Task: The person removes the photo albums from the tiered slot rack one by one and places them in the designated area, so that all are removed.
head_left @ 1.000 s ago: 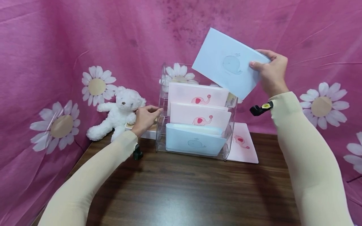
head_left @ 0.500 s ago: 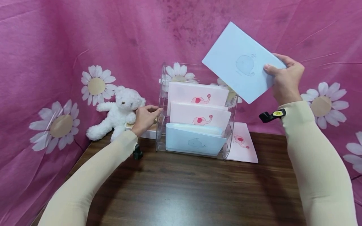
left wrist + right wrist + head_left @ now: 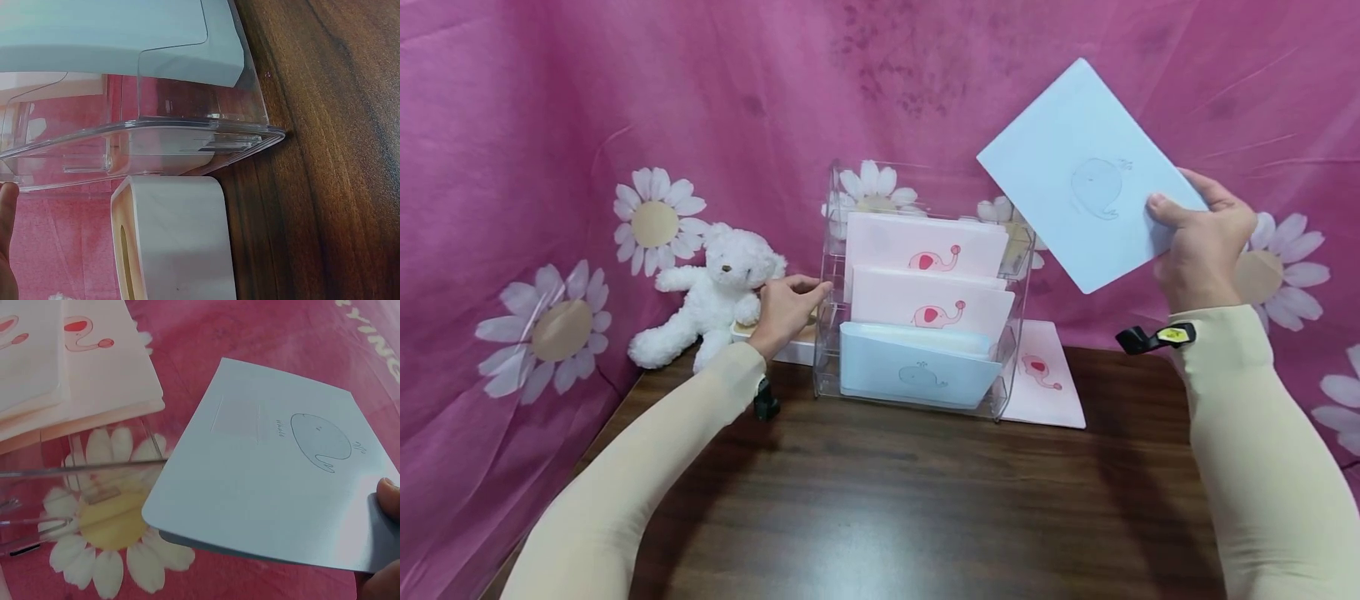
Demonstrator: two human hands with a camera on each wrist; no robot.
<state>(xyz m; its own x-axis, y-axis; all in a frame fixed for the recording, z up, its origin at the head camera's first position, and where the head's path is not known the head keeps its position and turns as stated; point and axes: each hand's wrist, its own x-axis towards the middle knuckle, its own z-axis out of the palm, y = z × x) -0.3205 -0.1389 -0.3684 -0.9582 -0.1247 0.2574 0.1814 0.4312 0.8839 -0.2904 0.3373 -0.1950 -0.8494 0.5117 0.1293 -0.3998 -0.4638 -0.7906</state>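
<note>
My right hand [image 3: 1206, 242] pinches a light-blue notebook [image 3: 1093, 179] by its lower right corner, thumb on the front. The notebook has a whale drawing and hangs tilted in the air, right of and above a clear tiered rack [image 3: 1021, 317]. In the right wrist view the notebook [image 3: 250, 475] shows its cover at an angle, apart from the rack. At the rack's left side panel, my left hand [image 3: 786, 312] holds the edge with thumb and fingers. Two pink tiers carry elephant notebooks [image 3: 925, 242]; the front tier holds blue whale notebooks [image 3: 917, 371].
A white teddy bear [image 3: 722, 283] sits at the left. A white box with a wooden-looking top [image 3: 181, 237] stands against the rack's left side. Right of the rack, a pink elephant notebook [image 3: 1045, 383] lies on the brown table [image 3: 880, 492]. A pink floral cloth [image 3: 760, 100] hangs behind.
My right hand has moved right with the blue notebook, away from the rack, and the notebook has turned clockwise. My left hand has stayed at the rack's side.
</note>
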